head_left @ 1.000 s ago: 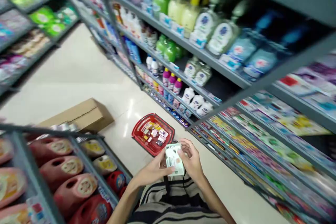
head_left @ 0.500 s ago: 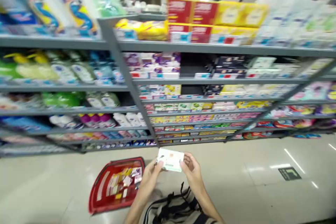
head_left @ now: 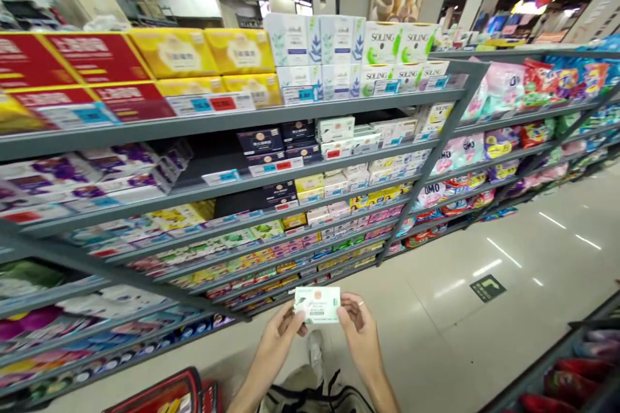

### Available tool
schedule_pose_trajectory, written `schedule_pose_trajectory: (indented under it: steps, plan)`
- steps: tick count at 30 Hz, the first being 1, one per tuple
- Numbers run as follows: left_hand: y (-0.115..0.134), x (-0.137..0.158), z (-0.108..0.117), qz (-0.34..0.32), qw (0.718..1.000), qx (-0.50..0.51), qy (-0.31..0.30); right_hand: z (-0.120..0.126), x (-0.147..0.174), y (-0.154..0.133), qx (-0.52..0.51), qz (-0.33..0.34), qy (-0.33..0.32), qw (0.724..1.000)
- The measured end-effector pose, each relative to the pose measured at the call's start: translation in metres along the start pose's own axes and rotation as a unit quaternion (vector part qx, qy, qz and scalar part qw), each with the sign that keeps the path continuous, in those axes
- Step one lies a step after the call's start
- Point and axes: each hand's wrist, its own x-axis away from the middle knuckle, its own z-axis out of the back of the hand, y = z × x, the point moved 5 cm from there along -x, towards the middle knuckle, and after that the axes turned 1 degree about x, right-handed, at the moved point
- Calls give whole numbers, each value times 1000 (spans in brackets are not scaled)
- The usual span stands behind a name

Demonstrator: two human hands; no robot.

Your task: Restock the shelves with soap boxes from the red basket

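Observation:
Between both hands is a small white and pale green soap box [head_left: 318, 304], its printed face turned up toward me. My left hand [head_left: 285, 329] grips its left end, thumb on the front and fingers behind. At the right end, my right hand [head_left: 357, 322] pinches it the same way; a ring shows on one finger. The box is above the floor, apart from the shelves. Similar pale green and white boxes [head_left: 336, 129] are stacked on the second shelf ahead.
A long grey shelf unit [head_left: 232, 113] with boxed goods runs across in front. The red basket [head_left: 167, 393] with small boxes stands at the lower left. Bagged detergents [head_left: 465, 148] fill shelves on the right. Another shelf edge [head_left: 557, 348] juts in at lower right. A floor sign [head_left: 487, 288] lies on the tiles.
My view has turned right and come closer to the shelves. The basket has slid toward the lower left edge of view. Both hands still hold the soap box.

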Motion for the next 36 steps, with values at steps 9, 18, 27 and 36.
schedule_pose_trajectory:
  steps: [9,18,27,36]
  plan:
    - [57,-119,-88,-59,996,28,-67,58,-101,-46,-4,48,110,993]
    - [139,-198,-153,-243,964,-108,-2,109,-242,-131,39,168,55,983]
    - [230,-215,-243,-396,870,-81,282,132,-381,-224,23,364,-108,925]
    - [268,-228,-272,-375,854,-168,320,107,-434,-258,-12,412,-102,906]
